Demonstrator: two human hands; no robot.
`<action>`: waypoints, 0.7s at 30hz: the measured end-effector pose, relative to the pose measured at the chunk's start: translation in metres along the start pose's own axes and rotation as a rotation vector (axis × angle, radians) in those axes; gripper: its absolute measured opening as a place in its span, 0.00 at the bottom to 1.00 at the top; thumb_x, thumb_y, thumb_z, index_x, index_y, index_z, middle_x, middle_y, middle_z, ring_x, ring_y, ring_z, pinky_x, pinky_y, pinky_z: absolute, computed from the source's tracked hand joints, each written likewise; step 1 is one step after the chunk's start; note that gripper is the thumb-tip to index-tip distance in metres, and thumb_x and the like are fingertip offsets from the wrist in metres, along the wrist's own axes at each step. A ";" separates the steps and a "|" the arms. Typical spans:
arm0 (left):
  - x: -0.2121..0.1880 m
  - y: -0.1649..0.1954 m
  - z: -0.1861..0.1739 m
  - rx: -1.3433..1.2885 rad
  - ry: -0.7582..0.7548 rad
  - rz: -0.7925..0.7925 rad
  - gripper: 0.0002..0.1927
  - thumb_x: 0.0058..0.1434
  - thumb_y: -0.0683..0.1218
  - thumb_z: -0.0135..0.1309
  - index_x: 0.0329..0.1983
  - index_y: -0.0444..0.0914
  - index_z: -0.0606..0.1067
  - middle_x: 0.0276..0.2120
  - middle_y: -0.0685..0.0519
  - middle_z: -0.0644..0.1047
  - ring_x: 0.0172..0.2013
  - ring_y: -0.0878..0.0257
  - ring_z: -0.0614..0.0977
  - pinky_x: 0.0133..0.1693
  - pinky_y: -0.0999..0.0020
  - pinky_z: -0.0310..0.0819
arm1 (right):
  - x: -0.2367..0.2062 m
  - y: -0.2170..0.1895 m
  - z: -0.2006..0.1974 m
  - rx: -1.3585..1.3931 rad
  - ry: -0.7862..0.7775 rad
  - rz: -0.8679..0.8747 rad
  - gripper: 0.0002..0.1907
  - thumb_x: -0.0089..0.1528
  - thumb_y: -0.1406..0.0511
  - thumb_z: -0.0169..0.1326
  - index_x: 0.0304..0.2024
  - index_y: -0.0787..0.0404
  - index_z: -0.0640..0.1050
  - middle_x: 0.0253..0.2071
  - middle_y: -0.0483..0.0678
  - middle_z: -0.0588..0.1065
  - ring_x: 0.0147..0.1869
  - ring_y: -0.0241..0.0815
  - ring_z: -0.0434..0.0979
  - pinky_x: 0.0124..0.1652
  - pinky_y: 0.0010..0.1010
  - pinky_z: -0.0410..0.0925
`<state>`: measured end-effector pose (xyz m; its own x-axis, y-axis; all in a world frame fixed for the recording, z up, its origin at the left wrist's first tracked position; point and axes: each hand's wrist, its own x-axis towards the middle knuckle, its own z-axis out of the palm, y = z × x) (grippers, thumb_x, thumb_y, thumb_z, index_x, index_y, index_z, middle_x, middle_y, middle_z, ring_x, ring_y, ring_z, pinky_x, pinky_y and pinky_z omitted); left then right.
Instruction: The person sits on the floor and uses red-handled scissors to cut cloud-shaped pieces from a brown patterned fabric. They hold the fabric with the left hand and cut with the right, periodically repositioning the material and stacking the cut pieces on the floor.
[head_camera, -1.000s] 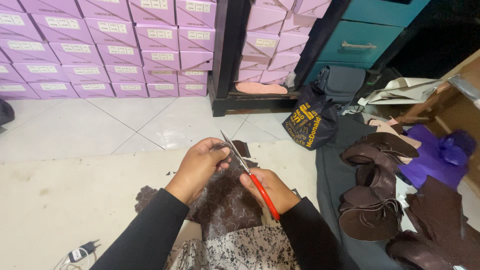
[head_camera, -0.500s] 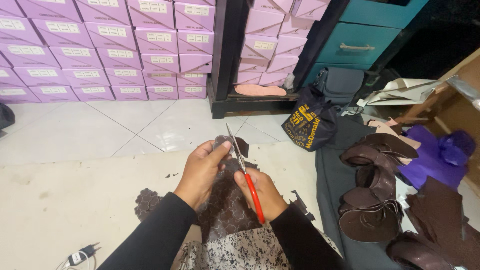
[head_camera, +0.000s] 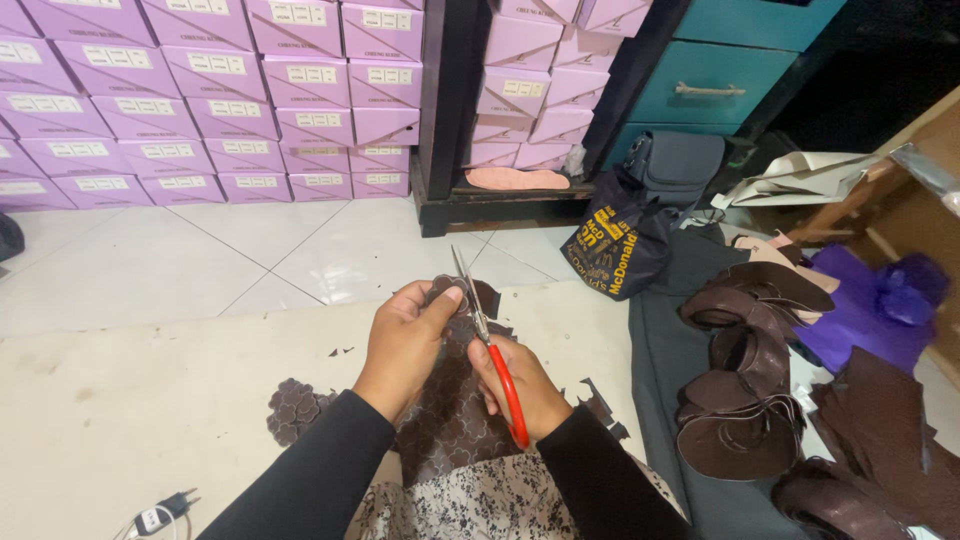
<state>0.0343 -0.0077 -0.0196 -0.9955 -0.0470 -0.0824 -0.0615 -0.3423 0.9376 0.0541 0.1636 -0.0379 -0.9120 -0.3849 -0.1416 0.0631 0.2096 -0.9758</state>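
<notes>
My left hand pinches the top edge of a dark brown patterned leather sheet that drapes down over my lap. In my right hand are red-handled scissors, blades pointing up and away, with the sheet's upper edge between them just beside my left thumb. Both sleeves are black. Small brown offcuts lie on the cream mat to the left of the sheet.
Stacks of purple boxes line the back wall on a white tiled floor. A dark bag and teal drawers stand behind. Brown leather pieces and purple material are piled at the right. A plug lies bottom left.
The scissors have swung from a slant to nearly upright and shifted a little left along the sheet's edge. My left hand has kept its hold on the leather.
</notes>
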 end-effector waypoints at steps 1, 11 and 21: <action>0.000 0.000 -0.001 0.005 -0.001 0.002 0.09 0.65 0.46 0.55 0.41 0.35 0.79 0.31 0.57 0.81 0.30 0.71 0.76 0.35 0.74 0.70 | 0.000 0.000 0.000 0.021 -0.009 -0.003 0.26 0.68 0.45 0.44 0.30 0.59 0.68 0.21 0.41 0.65 0.21 0.31 0.64 0.23 0.25 0.64; 0.002 0.010 -0.008 0.091 -0.026 -0.041 0.08 0.64 0.45 0.56 0.40 0.35 0.79 0.31 0.56 0.80 0.29 0.70 0.75 0.34 0.74 0.70 | -0.004 -0.006 -0.012 -0.026 -0.052 0.060 0.25 0.66 0.45 0.47 0.31 0.58 0.70 0.17 0.40 0.63 0.18 0.31 0.63 0.21 0.24 0.60; 0.012 0.003 -0.015 0.025 -0.079 -0.059 0.07 0.64 0.46 0.55 0.39 0.37 0.79 0.32 0.55 0.82 0.32 0.71 0.78 0.35 0.75 0.71 | 0.001 0.002 -0.009 -0.075 -0.014 0.086 0.27 0.65 0.43 0.47 0.29 0.59 0.69 0.16 0.40 0.63 0.16 0.32 0.64 0.19 0.26 0.60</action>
<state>0.0234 -0.0232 -0.0230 -0.9927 0.0469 -0.1115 -0.1207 -0.3189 0.9401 0.0495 0.1722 -0.0388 -0.8988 -0.3747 -0.2273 0.1103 0.3085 -0.9448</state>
